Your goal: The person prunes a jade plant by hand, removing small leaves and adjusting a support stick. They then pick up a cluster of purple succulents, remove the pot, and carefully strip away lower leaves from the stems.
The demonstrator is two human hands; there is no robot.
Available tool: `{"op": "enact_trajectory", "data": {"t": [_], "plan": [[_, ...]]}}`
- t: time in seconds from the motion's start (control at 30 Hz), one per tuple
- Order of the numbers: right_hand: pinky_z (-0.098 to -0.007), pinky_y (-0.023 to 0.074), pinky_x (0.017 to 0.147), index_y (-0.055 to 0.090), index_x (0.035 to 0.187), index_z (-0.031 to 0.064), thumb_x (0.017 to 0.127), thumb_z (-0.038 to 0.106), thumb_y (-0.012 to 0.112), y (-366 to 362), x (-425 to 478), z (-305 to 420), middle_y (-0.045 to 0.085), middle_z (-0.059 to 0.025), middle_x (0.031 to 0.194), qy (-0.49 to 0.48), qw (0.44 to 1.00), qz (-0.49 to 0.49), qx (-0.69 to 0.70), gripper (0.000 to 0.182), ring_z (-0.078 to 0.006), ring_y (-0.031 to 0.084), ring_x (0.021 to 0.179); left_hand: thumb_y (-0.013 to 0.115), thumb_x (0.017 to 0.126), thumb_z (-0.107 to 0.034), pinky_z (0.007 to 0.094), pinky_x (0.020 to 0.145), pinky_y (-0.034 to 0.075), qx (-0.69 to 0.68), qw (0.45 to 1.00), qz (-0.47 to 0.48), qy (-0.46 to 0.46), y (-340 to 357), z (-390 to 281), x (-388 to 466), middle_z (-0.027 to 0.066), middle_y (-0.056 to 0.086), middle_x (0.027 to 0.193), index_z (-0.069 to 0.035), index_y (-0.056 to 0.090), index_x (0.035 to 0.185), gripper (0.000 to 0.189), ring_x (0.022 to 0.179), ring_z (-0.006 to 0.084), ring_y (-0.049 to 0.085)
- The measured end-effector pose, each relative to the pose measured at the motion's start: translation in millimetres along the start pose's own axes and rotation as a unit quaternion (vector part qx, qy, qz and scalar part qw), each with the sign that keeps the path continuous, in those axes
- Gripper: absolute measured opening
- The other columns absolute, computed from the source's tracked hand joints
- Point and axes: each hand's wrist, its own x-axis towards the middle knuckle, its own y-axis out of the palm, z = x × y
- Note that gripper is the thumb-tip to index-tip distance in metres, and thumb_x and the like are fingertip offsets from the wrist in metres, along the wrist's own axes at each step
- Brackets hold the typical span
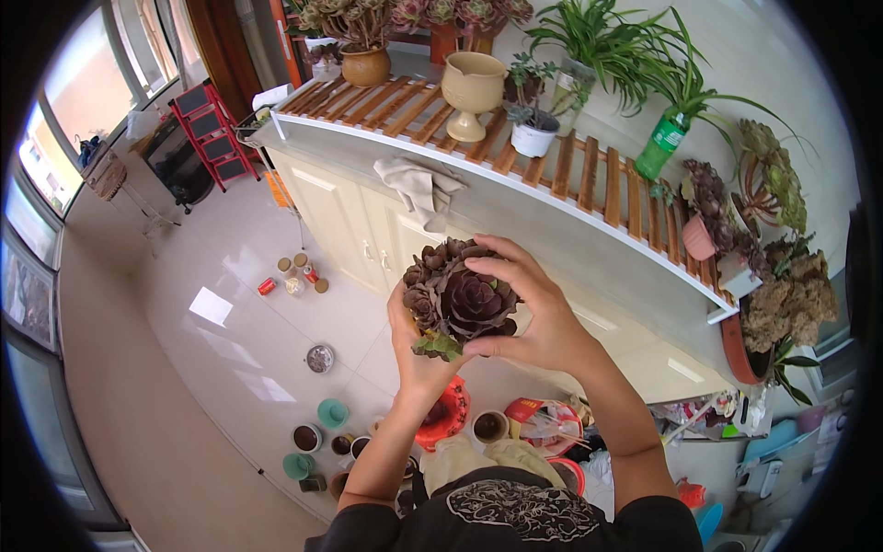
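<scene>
A dark purple succulent (476, 303) with several rosettes and a few green leaves at its lower edge is held up in front of me. My left hand (408, 345) supports it from the left and below. On the right, my right hand (531, 297) curves around the rosettes, its fingers above and its thumb beneath. Leaves and hands hide whatever pot or roots lie under the plant. Behind it stands a cream cabinet (331, 200), beneath a slatted wooden plant rack (586, 179).
On the rack are a beige goblet-shaped pot (471, 90), a white pot (534, 136) and a green bottle (662, 145) with a plant. A grey cloth (421, 186) drapes over the counter edge. Several pots, a red basin (452, 414) and a metal bowl (319, 359) stand on the floor.
</scene>
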Motion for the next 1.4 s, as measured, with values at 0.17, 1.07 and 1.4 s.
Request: {"op": "enact_trajectory", "data": {"t": [0.17,1.07,1.4], "plan": [[-0.0379,0.0398,0.101,0.054,0.122,0.0091,0.069,0.020,0.080,-8,-21,9,0.045,-0.0155,0.132,0.039,0.999,-0.036,0.013,0.061,-0.0298,0.046,0.124,0.088,0.055,-0.016,0.0353,0.094,0.044,-0.077,0.996,0.010,-0.037,13,-7,-15,0.0150,0.044,0.124,0.003,0.031,0.131,0.097,0.112,0.0242,0.052],[-0.0381,0.0384,0.101,0.053,0.124,0.0065,0.072,0.023,0.078,-17,-63,17,0.043,-0.0168,0.135,0.018,0.995,-0.091,0.046,0.061,-0.0309,0.044,0.125,0.085,0.064,-0.013,0.0360,0.094,0.047,-0.060,0.997,0.037,-0.018,30,-17,-49,0.0162,0.049,0.124,0.001,0.027,0.128,0.088,0.112,0.0237,0.055],[-0.0395,0.0355,0.102,0.052,0.123,0.0028,0.078,0.024,0.072,-29,-137,31,0.046,-0.0165,0.134,-0.040,0.990,-0.106,0.078,0.054,-0.0301,0.045,0.125,0.089,0.055,-0.018,0.0377,0.099,0.039,0.035,0.998,-0.049,-0.027,48,-41,-121,0.0150,0.045,0.125,0.002,0.029,0.133,0.100,0.116,0.0256,0.048]]}}
